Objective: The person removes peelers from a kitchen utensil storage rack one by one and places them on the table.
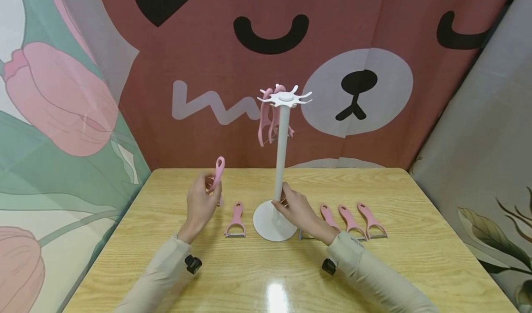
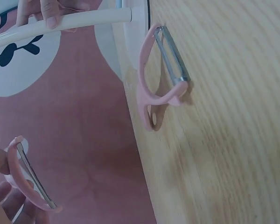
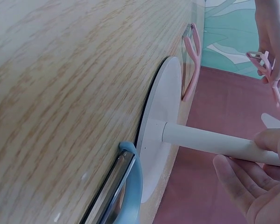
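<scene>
My left hand [image 1: 199, 203] grips a pink peeler [image 1: 219, 169] by its handle above the table, its looped end pointing up; the blade shows in the left wrist view. With thumb and fingers, my right hand [image 1: 302, 211] holds the lower post [image 1: 281, 153] of a white stand. That stand has a round base [image 1: 266, 230] and a hooked top [image 1: 286, 99], where pink peelers [image 1: 264, 119] hang on the left side. Another pink peeler [image 1: 237, 215] lies between my left hand and the base. Beside the base lies a light-blue peeler [image 3: 134, 186], mostly hidden by my right hand in the head view.
To the right of my right wrist, three pink peelers [image 1: 349, 218] lie in a row on the wooden table [image 1: 232, 280]. A curtain with a bear print [image 1: 199, 137] hangs behind the table, and patterned cloths stand at both sides.
</scene>
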`<action>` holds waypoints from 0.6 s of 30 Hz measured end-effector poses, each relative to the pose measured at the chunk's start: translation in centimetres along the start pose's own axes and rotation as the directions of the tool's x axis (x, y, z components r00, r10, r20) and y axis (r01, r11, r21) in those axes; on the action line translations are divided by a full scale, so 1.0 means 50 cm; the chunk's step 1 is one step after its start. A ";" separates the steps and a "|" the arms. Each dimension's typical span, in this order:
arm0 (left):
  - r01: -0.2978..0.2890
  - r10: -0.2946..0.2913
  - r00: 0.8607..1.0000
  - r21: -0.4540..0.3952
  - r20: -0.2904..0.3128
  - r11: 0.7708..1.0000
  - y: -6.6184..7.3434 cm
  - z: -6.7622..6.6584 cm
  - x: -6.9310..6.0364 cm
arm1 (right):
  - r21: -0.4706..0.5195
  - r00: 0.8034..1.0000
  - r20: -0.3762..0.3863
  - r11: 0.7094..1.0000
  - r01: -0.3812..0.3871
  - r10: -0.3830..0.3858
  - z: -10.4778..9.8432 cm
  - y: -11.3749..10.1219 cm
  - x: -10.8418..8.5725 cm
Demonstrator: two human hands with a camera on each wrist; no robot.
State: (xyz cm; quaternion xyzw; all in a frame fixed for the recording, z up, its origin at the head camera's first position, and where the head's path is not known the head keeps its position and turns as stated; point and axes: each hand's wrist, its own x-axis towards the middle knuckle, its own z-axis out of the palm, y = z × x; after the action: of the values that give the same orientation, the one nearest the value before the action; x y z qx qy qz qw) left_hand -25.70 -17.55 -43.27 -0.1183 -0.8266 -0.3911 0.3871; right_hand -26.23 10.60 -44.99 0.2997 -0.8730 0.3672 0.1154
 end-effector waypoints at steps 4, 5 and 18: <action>0.028 -0.028 0.999 0.030 0.015 0.999 -0.003 0.001 -0.006 | 0.006 1.000 0.001 1.000 -0.001 0.001 0.000 0.003 0.000; 0.037 -0.037 0.999 0.040 0.020 0.999 -0.004 0.001 -0.007 | 0.006 1.000 0.000 1.000 0.000 0.000 0.000 0.004 0.000; 0.148 -0.169 0.975 0.149 0.143 0.978 -0.010 -0.010 -0.026 | 0.010 1.000 0.009 1.000 -0.002 0.002 -0.001 0.004 0.000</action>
State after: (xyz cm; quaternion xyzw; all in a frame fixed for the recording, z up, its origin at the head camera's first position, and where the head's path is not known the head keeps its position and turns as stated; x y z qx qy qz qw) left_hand -24.83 -18.12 -44.32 -0.0548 -0.8859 -0.3523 0.2966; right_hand -26.37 10.73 -45.08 0.3012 -0.8719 0.3702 0.1096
